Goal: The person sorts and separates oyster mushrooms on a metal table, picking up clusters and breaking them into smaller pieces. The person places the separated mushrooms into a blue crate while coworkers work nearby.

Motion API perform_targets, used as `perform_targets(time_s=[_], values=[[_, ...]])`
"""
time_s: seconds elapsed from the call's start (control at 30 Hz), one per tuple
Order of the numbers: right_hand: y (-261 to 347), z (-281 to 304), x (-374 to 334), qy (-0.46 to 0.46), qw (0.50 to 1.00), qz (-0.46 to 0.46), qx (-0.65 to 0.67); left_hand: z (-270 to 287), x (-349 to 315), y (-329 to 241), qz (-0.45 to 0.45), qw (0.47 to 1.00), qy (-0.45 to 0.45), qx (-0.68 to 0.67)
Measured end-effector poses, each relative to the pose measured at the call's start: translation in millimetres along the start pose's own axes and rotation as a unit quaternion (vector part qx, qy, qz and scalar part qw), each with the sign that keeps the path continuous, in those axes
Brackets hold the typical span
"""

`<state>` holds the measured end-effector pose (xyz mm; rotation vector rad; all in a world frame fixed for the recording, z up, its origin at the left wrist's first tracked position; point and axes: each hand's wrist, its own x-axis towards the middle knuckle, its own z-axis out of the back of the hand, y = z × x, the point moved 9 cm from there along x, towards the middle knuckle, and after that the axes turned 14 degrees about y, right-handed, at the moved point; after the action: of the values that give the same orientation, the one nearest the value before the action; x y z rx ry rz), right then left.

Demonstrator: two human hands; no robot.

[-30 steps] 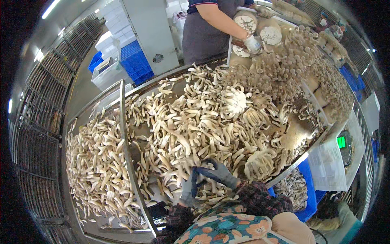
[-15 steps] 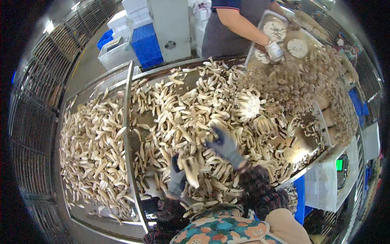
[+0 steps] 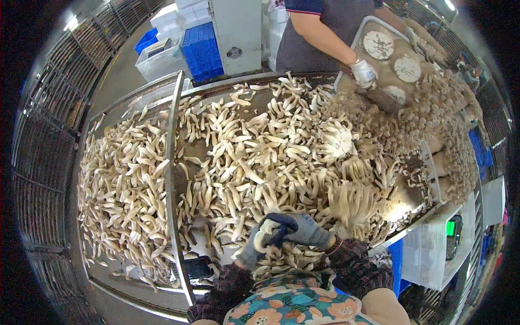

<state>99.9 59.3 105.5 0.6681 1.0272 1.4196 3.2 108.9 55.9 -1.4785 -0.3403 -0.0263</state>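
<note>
Close to my body, my two gloved hands meet over the mushroom heap. A pale mushroom piece (image 3: 265, 234) is gripped in my left hand (image 3: 253, 250), which is closed. My right hand (image 3: 307, 232) is closed too, its dark fingertips pressed against the same piece beside the left fingers. Part of the piece is hidden by the gloves. Loose long-stemmed mushrooms (image 3: 233, 151) lie thickly around both hands. Beyond my right hand is a blurred mushroom cluster (image 3: 353, 203), and farther off a cluster with a broad white base (image 3: 336, 140).
A metal divider bar (image 3: 171, 179) separates another mushroom heap (image 3: 124, 200) on the left. Across the table, a co-worker's gloved hand (image 3: 364, 73) is at a tray (image 3: 355, 40) of uncut clusters. At right stands a clear bin (image 3: 425, 252) with a scale (image 3: 453, 238). A dark phone-like object (image 3: 197, 267) lies near the bar.
My right hand has come back toward me and joined my left, which moved slightly right with the mushroom piece. A blurred cluster now shows on the right. The view has shifted a little.
</note>
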Motion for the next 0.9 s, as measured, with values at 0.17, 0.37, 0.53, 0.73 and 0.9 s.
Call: perform_targets(time_s=[0.17,0.37,0.53,0.73,0.9], values=[[-46.8,-5.6,-19.1,-0.063,0.946,-0.209,0.238,3.8,-32.1,31.3,0.171,0.980,-0.064,-0.080],[-28.4,-20.8,7.9,0.015,0.965,-0.027,0.260,11.1,-21.1,3.5,0.186,0.914,-0.215,-0.290],[-41.2,34.1,21.4,-0.159,0.907,-0.235,-0.311,29.4,-45.9,-15.5,0.178,0.890,-0.180,-0.378],[-82.6,9.8,79.8,-0.031,0.920,-0.304,-0.243,74.8,-46.5,-12.9,0.169,0.937,-0.283,-0.113],[-69.5,-15.6,55.5,-0.180,0.914,-0.245,0.269,23.1,-38.7,45.5,0.275,0.796,-0.294,-0.452]])
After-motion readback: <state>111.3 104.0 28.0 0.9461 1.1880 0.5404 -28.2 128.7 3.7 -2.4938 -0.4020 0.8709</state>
